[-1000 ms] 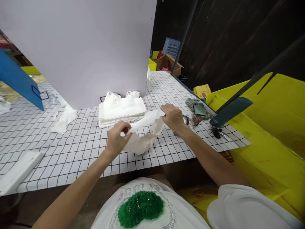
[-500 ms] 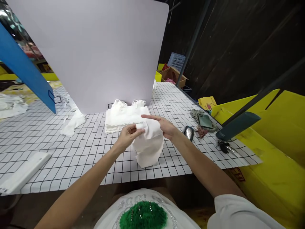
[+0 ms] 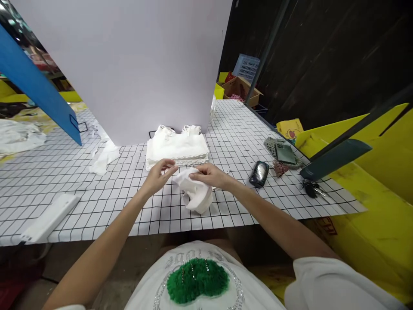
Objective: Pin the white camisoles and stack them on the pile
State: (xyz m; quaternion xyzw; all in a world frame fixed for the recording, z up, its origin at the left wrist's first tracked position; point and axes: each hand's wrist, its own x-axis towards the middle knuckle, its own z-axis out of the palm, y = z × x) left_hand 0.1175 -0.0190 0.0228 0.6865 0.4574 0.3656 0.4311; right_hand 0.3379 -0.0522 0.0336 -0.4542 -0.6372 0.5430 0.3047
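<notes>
A white cloth garment [image 3: 197,193] with a crumpled, folded-over shape hangs just above the front of the grid-patterned table. My right hand [image 3: 209,175] pinches its upper edge, the thumb over the fabric. Left of it, my left hand [image 3: 160,175] has its fingers apart, with nothing between them; its fingertips are close to the garment's left corner. Behind both hands lies a neat stack of white garments [image 3: 176,148] with wavy hems and thin straps at the far end. How the held piece is folded inside is hidden.
Upright behind the stack stands a large pale board [image 3: 135,69]. To the right lie a dark shiny object in wrapping [image 3: 259,174], a green phone [image 3: 285,153], keys [image 3: 312,188] and a dark green case [image 3: 335,160]. A white power strip [image 3: 51,218] lies at the front left.
My left hand has let go of the white garment and moved left. My right hand has closed on its top edge, and the cloth has turned and bunched up.
</notes>
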